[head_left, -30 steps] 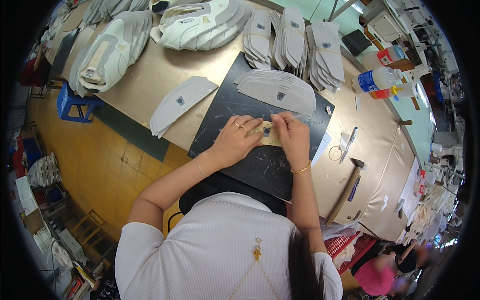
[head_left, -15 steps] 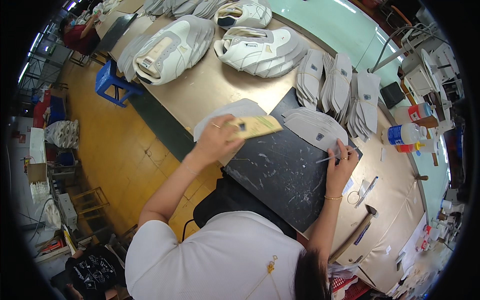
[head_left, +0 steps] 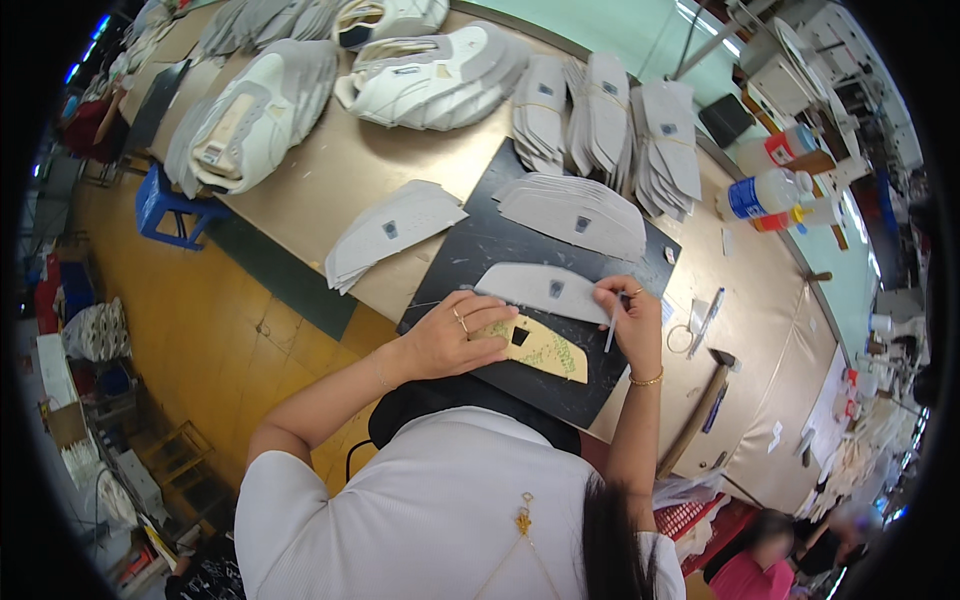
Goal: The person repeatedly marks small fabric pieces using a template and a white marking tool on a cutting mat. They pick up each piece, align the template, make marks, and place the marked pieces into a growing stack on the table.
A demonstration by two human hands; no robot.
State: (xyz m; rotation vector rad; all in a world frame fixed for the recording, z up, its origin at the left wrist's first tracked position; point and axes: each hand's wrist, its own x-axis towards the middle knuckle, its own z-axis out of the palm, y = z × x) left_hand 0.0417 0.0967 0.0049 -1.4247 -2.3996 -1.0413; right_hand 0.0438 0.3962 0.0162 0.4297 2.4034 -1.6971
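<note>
My left hand has its fingers closed on the left end of a yellow template, a flat curved piece with a small dark cutout and green marks. Just beyond it on the black board lies a single grey shoe piece with a small dark patch. My right hand pinches a thin pale pen-like stick, its fingertips at that piece's right end. A fanned stack of grey shoe pieces lies farther up the board. Another grey stack rests to the left.
Stacked white-and-grey shoe uppers stand at the back, beside banded bundles of grey pieces. To the right are plastic bottles, a pen and a hammer. A blue stool stands on the floor at left.
My left hand has brought the yellow template from the left stack down onto the board. A single grey piece now lies below the fanned stack, with my right hand beside it. The view has shifted.
</note>
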